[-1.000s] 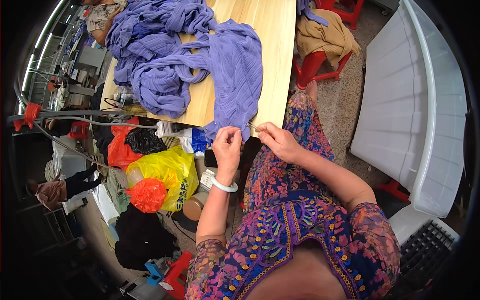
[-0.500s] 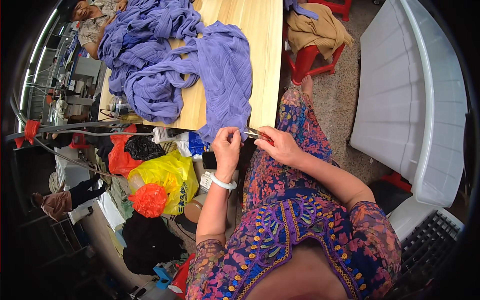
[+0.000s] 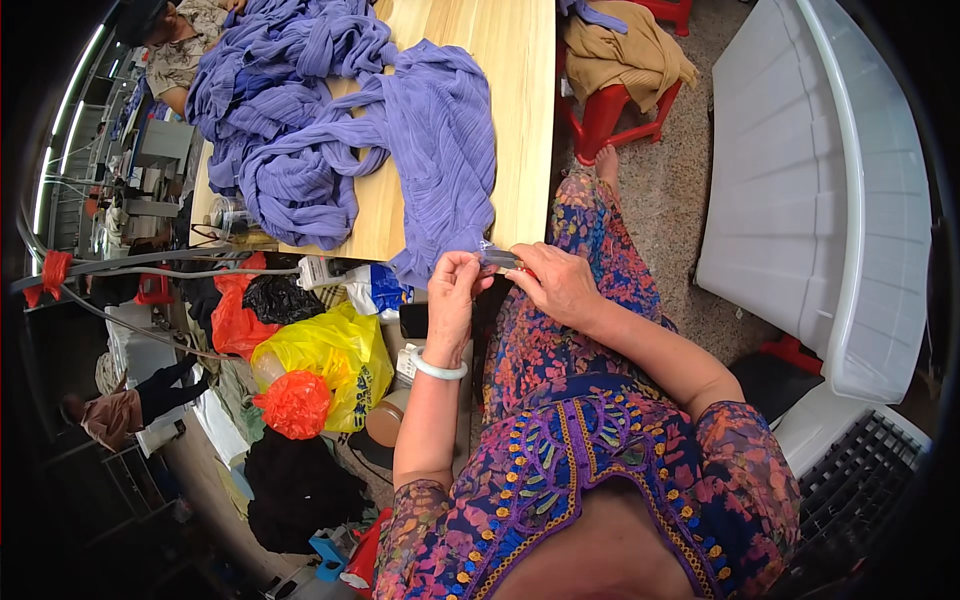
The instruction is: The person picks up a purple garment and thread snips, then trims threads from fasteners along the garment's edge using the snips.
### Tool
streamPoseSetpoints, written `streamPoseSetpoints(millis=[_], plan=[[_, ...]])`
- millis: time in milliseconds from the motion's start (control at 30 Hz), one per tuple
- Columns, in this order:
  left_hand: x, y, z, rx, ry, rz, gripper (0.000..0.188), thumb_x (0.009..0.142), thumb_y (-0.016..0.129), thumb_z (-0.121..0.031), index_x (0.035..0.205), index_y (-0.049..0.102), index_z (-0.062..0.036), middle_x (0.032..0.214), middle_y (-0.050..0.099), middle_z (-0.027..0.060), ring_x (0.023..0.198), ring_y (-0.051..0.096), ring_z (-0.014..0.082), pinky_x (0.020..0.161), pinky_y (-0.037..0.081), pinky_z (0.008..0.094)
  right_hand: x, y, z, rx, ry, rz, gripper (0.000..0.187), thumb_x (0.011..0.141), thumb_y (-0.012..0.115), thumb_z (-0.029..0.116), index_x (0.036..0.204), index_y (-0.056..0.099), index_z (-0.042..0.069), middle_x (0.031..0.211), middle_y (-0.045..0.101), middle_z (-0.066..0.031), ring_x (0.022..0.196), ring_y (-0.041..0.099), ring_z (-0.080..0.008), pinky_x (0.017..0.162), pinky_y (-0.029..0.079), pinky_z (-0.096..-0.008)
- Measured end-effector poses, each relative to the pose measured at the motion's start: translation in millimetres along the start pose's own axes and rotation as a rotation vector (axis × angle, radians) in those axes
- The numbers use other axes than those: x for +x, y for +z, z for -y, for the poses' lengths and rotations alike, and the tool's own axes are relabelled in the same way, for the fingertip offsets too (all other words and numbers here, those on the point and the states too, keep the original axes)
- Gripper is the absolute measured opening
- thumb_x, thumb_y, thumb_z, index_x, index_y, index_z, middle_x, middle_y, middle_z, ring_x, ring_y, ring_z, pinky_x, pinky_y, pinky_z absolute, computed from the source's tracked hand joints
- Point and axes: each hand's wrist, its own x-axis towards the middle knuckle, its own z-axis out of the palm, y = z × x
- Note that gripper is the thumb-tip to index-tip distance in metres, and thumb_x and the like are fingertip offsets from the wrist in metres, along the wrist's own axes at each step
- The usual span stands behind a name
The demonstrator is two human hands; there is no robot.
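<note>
My left hand (image 3: 454, 300), with a pale bangle at the wrist, pinches the lower edge of a purple ribbed knit garment (image 3: 440, 150) at the table's near edge. In my right hand (image 3: 560, 285) is a small pair of scissors (image 3: 503, 259), its blades pointing left at the cloth next to my left fingertips. My right fingers cover most of its handles. The garment lies stretched away from me over the table and joins a heap of more purple knit cloth (image 3: 300, 190) on the left.
The cloth rests on a wooden table (image 3: 522, 120). Beyond its right side, tan cloth covers a red stool (image 3: 605, 115). A large pale plastic bin (image 3: 790, 200) stands right. Yellow (image 3: 345, 360) and red bags (image 3: 295, 403) and a power strip (image 3: 320, 270) crowd the lower left. Another person (image 3: 185, 45) sits far left.
The scissors have turned and moved slightly left onto the cloth edge by my left fingers. My left hand keeps its pinch. The whole view has shifted a little.
</note>
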Motion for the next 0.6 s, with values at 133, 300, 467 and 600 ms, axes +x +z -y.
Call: streamPoseSetpoints(millis=[133,300,467,600], plan=[[0.8,-2.0,2.9,-0.004,0.012,0.034,0.004,0.086,0.051,-0.008,0.089,0.05,-0.0056,0.087,0.056,0.0038,0.081,0.06,0.0145,0.068,0.049,0.0217,2.3,0.2,0.1,-0.033,0.011,0.013,0.022,0.076,0.062,0.016,0.092,0.055,0.004,0.078,0.057,-0.0103,0.068,0.058,-0.0249,0.057,0.045,-0.0331],[1.1,-2.1,4.8,-0.013,0.026,0.045,0.004,0.086,0.051,-0.008,0.089,0.05,-0.0057,0.088,0.056,0.0034,0.082,0.059,0.0135,0.07,0.048,0.0221,3.5,1.4,1.5,-0.032,0.003,0.005,0.018,0.077,0.059,0.017,0.089,0.053,0.005,0.075,0.054,-0.0103,0.069,0.057,-0.0261,0.059,0.046,-0.0343],[1.2,-2.2,6.0,-0.011,0.02,0.051,0.003,0.086,0.051,-0.007,0.089,0.051,-0.0056,0.088,0.055,0.0029,0.082,0.058,0.0123,0.071,0.048,0.0221,3.9,4.7,0.3,-0.039,-0.006,-0.002,0.019,0.077,0.059,0.017,0.09,0.053,0.005,0.075,0.055,-0.0103,0.069,0.057,-0.0258,0.059,0.046,-0.0341],[1.3,-1.8,7.4,-0.016,0.02,0.059,0.003,0.086,0.051,-0.007,0.089,0.051,-0.0055,0.086,0.055,0.0025,0.082,0.058,0.0121,0.071,0.048,0.0221,4.9,5.5,-0.8,-0.036,-0.001,0.004,0.019,0.077,0.058,0.017,0.09,0.053,0.004,0.076,0.055,-0.0102,0.07,0.057,-0.0253,0.059,0.046,-0.0336]])
